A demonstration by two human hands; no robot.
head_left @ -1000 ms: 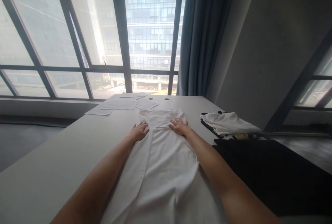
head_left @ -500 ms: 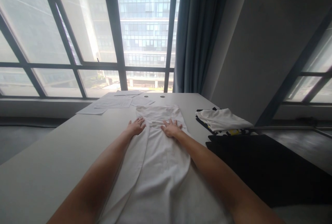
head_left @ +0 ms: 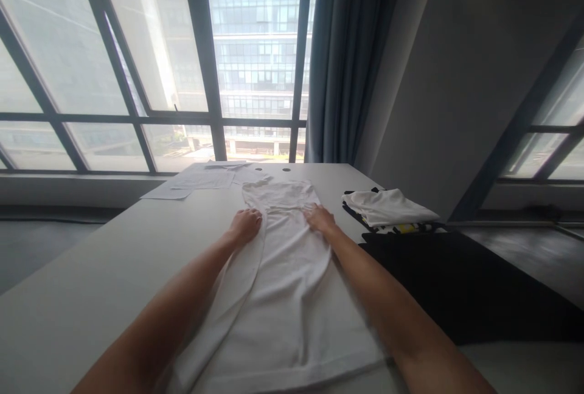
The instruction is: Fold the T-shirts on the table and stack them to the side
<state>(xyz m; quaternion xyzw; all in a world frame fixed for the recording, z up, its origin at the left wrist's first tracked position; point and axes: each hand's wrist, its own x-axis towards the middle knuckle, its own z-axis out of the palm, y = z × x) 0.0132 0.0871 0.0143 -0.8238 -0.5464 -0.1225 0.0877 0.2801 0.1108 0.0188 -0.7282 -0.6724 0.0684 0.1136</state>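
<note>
Long white fabric garment [head_left: 292, 284] lies lengthwise on the smooth white desk [head_left: 114, 272], creased along its middle. Bare left hand [head_left: 247, 224] bends over its left edge, bare right hand [head_left: 320, 217] rests opposite, presumably to hold the far part flat; cannot tell whether either hand's fingers pinch fabric. Flat black cloth [head_left: 465, 287] and folded white cloth [head_left: 392, 207] crowd the right side; loose white paper sheets [head_left: 203, 180] lie far left.
</note>
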